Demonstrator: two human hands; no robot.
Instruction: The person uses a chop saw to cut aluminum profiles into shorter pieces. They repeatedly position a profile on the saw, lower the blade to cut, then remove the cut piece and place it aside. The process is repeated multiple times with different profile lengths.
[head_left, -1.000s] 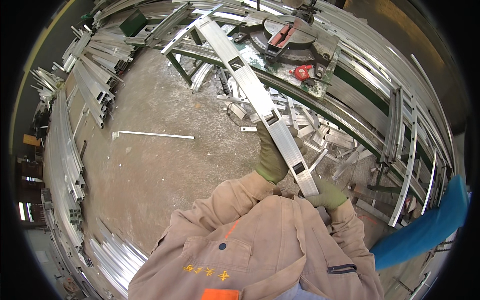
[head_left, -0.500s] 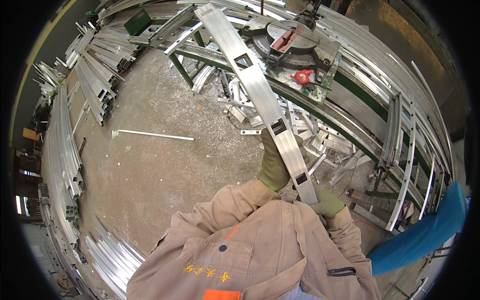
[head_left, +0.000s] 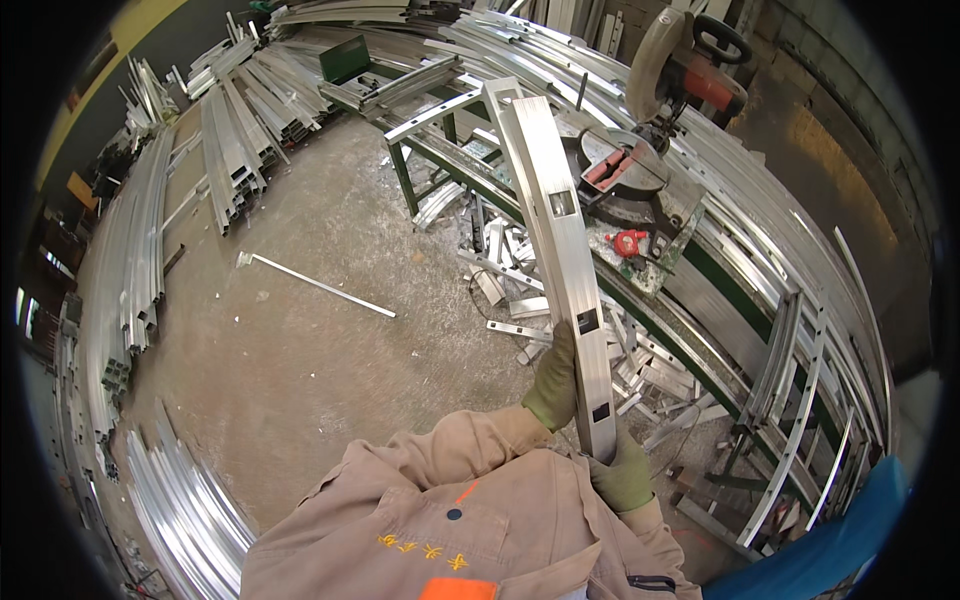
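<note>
- One long aluminium bar is in hand, flat and silver, with four small rectangular slots showing along its face.
- It runs from just in front of the chest up and away, its far end over the bench, crossing in front of the saw's turntable.
- Two gloved hands hold it, both in green gloves.
- The left hand has its grip closed on the bar's left edge, a little above the lower end.
- The right hand has its grip closed round the bar's lower end, just below the last slot.
- One mitre saw stands on the bench, red and grey, its head raised, right of the bar.
- One small red thing lies on the bench below the saw; what it is I cannot tell.
- One thin loose rod lies alone on the concrete floor, well left of the bar.
- Short offcuts, too many to count, litter the floor under the bench, partly hidden by the bar.
- Stacks of long profiles line the left and far sides of the floor.
- More long profiles lie along the bench to the right.
- One blue thing shows at the lower right corner.
</note>
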